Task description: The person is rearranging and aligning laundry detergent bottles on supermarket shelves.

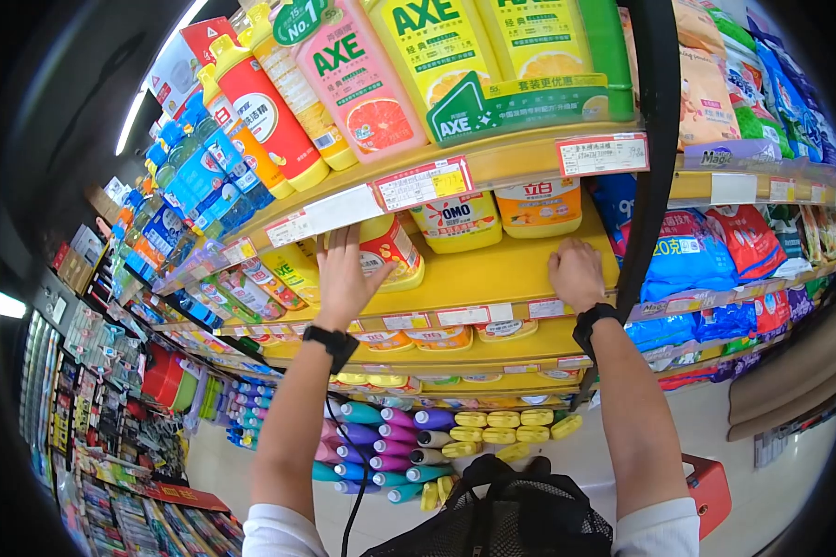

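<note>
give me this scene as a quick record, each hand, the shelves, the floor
left hand: fingers extended, thumb out, at a yellow bottle with a red label
right hand: fingers curled, on the yellow shelf; no held object visible
same shelf: OMO bottle and orange-labelled bottle standing between the hands, farther back
shelf above: pink bottle, price tags along its edge
floor: rows of purple bottles and yellow bottles

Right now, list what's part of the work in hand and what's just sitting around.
Part of it:
red-labelled yellow bottle, left hand against it
yellow shelf, right hand on it

Just around:
OMO bottle
pink AXE bottle
blue pack
</note>
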### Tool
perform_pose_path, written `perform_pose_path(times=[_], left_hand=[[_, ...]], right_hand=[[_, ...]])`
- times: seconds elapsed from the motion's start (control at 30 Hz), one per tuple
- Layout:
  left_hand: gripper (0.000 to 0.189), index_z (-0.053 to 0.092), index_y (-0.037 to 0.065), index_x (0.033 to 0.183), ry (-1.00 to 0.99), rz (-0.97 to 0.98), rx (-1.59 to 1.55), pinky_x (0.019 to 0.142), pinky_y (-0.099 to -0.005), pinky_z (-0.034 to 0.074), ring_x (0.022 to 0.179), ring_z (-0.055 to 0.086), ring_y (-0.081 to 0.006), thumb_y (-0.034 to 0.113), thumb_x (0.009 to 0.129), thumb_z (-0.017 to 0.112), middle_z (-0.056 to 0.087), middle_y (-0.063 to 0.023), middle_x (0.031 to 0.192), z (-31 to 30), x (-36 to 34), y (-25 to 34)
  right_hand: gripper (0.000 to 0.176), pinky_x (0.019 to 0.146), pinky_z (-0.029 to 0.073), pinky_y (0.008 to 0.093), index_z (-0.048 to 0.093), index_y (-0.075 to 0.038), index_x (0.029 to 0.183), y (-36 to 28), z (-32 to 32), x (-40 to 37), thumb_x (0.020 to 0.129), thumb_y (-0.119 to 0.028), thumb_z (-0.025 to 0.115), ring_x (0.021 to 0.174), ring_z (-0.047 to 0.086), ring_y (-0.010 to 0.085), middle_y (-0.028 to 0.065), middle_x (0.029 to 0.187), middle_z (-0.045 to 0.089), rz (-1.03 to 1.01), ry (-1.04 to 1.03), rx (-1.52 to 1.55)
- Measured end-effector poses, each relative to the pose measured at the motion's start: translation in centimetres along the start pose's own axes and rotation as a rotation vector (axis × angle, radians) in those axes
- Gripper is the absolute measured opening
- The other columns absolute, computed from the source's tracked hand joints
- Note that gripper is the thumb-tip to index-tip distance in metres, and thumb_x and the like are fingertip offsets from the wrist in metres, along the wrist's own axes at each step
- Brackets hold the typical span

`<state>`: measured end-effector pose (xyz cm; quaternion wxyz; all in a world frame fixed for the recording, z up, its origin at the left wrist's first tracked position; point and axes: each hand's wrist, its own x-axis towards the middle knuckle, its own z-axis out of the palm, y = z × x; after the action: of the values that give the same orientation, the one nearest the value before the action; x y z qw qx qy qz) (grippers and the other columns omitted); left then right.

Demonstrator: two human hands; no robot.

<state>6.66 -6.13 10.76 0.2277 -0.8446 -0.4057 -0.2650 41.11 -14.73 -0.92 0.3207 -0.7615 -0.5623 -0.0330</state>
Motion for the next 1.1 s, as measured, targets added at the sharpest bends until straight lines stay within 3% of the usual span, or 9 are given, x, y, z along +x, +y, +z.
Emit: perform_pose_path(times=[0.1, 0.2, 0.23, 0.33, 0.57, 0.73, 0.97, 1.07, 1.1], left_hand=[[0.103, 0.021, -0.011, 0.147, 0.191, -0.049, -0.055, 0.116, -0.0492, 0.026, 0.141, 0.029, -0.0451, 0.04, 0.08, 0.08, 0.027, -0.0324, 0.152, 2.2, -4.4, -0.3], [0.105, 0.018, -0.012, 0.148, 0.133, -0.305, -0.177, 0.116, -0.0491, 0.025, 0.143, 0.027, -0.0421, 0.044, 0.082, 0.077, 0.026, -0.0316, 0.154, 5.7, -8.1, -2.0], [0.103, 0.016, -0.01, 0.15, 0.107, -0.351, -0.165, 0.112, -0.0458, 0.034, 0.137, 0.038, -0.0417, 0.044, 0.084, 0.075, 0.03, -0.0314, 0.152, 6.1, -8.6, -2.3], [0.099, 0.015, -0.006, 0.152, -0.05, -0.641, -0.557, 0.105, -0.0446, 0.042, 0.125, 0.053, -0.0414, 0.045, 0.088, 0.071, 0.043, -0.031, 0.144, 6.1, -9.4, -2.2], [0.079, 0.034, -0.005, 0.139, 0.071, -0.634, -0.401, 0.096, -0.0466, 0.047, 0.113, 0.061, -0.0432, 0.05, 0.091, 0.065, 0.062, -0.0308, 0.12, 10.2, -9.2, -3.3], [0.052, 0.05, -0.004, 0.117, 0.172, -0.515, -0.203, 0.074, -0.0539, 0.046, 0.084, 0.061, -0.0487, 0.043, 0.098, 0.054, 0.064, -0.0308, 0.091, 11.5, -9.4, -2.6], [0.046, 0.056, -0.005, 0.11, 0.214, -0.512, -0.19, 0.072, -0.0513, 0.048, 0.083, 0.063, -0.0464, 0.039, 0.098, 0.055, 0.065, -0.0299, 0.088, 11.5, -9.6, -2.6], [0.049, 0.056, -0.006, 0.113, 0.221, -0.52, -0.209, 0.075, -0.0507, 0.049, 0.085, 0.063, -0.0456, 0.04, 0.097, 0.055, 0.066, -0.0295, 0.091, 11.1, -9.4, -2.5], [0.05, 0.056, -0.007, 0.114, 0.224, -0.525, -0.211, 0.077, -0.0504, 0.049, 0.086, 0.063, -0.0452, 0.04, 0.097, 0.055, 0.066, -0.0294, 0.093, 11.0, -9.5, -2.5]], right_hand=[[0.022, 0.095, 0.041, 0.0466, 0.063, 0.003, 0.098, 0.2, 0.3, 0.0, 0.09, -0.017, 0.058, 0.103, 0.059, 0.0351, 0.0207, 0.102, 0.066, -0.011, 0.011, 0.016], [0.022, 0.094, 0.042, 0.0467, 0.063, 0.003, 0.098, 0.2, 0.3, -0.2, 0.09, -0.017, 0.058, 0.103, 0.06, 0.0354, 0.0209, 0.101, 0.066, -0.017, 0.021, 0.027], [0.023, 0.094, 0.042, 0.0468, 0.063, 0.003, 0.097, 0.1, 0.1, -0.2, 0.09, -0.018, 0.059, 0.102, 0.06, 0.0356, 0.0209, 0.101, 0.066, -0.017, 0.013, 0.023], [0.023, 0.093, 0.043, 0.0472, 0.064, 0.003, 0.097, 0.0, 0.2, 0.0, 0.089, -0.018, 0.059, 0.103, 0.06, 0.0359, 0.0211, 0.102, 0.066, -0.014, 0.009, 0.014], [0.024, 0.091, 0.044, 0.0483, 0.065, 0.003, 0.097, 0.0, 0.4, 0.2, 0.088, -0.019, 0.06, 0.101, 0.061, 0.0362, 0.0214, 0.102, 0.067, -0.034, 0.037, 0.003], [0.022, 0.089, 0.044, 0.0486, 0.064, 0.002, 0.094, 0.1, 0.2, 0.0, 0.088, -0.019, 0.061, 0.099, 0.061, 0.0366, 0.0215, 0.1, 0.067, -0.037, 0.034, 0.006], [0.019, 0.088, 0.045, 0.0473, 0.063, 0.002, 0.093, -0.3, -0.2, 0.1, 0.086, -0.016, 0.063, 0.097, 0.06, 0.0381, 0.0207, 0.094, 0.066, -0.057, 0.015, 0.018], [0.022, 0.087, 0.046, 0.0464, 0.061, 0.003, 0.096, 1.2, 1.4, 0.4, 0.083, -0.014, 0.067, 0.096, 0.059, 0.0396, 0.0223, 0.096, 0.064, -0.075, 0.142, 0.149], [0.036, 0.088, 0.047, 0.0454, 0.058, 0.006, 0.109, 2.1, 2.0, 0.7, 0.082, -0.014, 0.069, 0.097, 0.06, 0.0381, 0.024, 0.108, 0.06, -0.047, 0.176, 0.178]])
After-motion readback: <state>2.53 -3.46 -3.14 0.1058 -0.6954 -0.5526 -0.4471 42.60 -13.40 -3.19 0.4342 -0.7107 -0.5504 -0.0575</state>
